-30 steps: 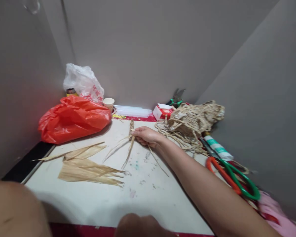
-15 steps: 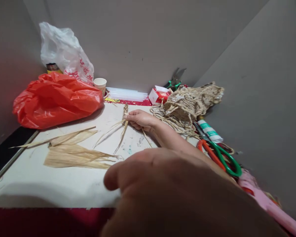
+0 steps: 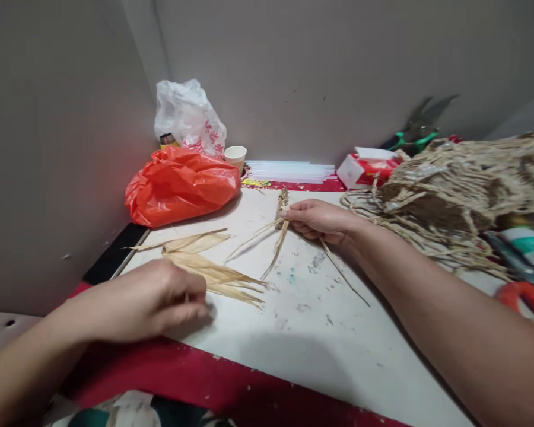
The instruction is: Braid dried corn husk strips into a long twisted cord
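Observation:
My right hand (image 3: 318,219) pinches a short braid of dried husk (image 3: 283,200) on the white board. Loose husk strands (image 3: 273,252) fan out from below its fingertips, and one thin strand (image 3: 345,273) trails from under the palm. At the lower left, my left hand (image 3: 171,299) is low over the board with its fingers curled in; whatever they may hold is hidden. Flat, pale dried husk pieces (image 3: 222,276) lie just beyond it, partly covered by the hand.
An orange plastic bag (image 3: 182,187), a white plastic bag (image 3: 189,115) and a paper cup (image 3: 235,155) stand at the back left. Clear sticks (image 3: 289,171) and a red-and-white box (image 3: 369,167) line the back. Bundled braided cord (image 3: 454,184) and orange-handled scissors (image 3: 523,296) are at right.
The large hand close to the camera is gone; my left hand now shows at lower left by the husk pieces. My right hand keeps its pinch on the braid. The view has turned left.

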`<action>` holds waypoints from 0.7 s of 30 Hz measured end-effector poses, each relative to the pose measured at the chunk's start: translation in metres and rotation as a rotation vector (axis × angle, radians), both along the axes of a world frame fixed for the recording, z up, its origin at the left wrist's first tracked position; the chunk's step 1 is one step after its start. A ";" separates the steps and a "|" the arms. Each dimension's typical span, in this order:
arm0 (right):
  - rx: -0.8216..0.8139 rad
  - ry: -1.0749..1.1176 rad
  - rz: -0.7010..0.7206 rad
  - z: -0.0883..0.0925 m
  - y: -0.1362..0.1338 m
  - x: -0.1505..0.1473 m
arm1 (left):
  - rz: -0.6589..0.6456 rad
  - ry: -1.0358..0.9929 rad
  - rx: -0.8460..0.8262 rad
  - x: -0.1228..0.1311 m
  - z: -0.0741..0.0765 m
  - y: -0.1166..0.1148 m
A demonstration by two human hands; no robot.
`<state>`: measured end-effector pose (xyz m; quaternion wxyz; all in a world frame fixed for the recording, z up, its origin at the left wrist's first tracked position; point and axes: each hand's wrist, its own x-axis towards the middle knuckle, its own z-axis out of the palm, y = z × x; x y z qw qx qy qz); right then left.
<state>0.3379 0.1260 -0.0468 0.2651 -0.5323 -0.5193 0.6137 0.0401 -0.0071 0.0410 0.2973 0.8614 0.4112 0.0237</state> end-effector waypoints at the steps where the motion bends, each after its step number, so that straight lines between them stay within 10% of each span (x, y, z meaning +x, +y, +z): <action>1: -0.003 0.005 0.004 0.000 0.000 0.000 | 0.018 0.018 -0.053 0.001 0.003 0.012; 9: -0.052 0.070 0.015 0.001 0.000 -0.001 | 0.279 0.210 0.265 -0.017 -0.025 0.053; 21: -0.037 0.050 0.033 0.001 0.002 -0.001 | 0.247 0.166 0.316 -0.042 -0.028 0.068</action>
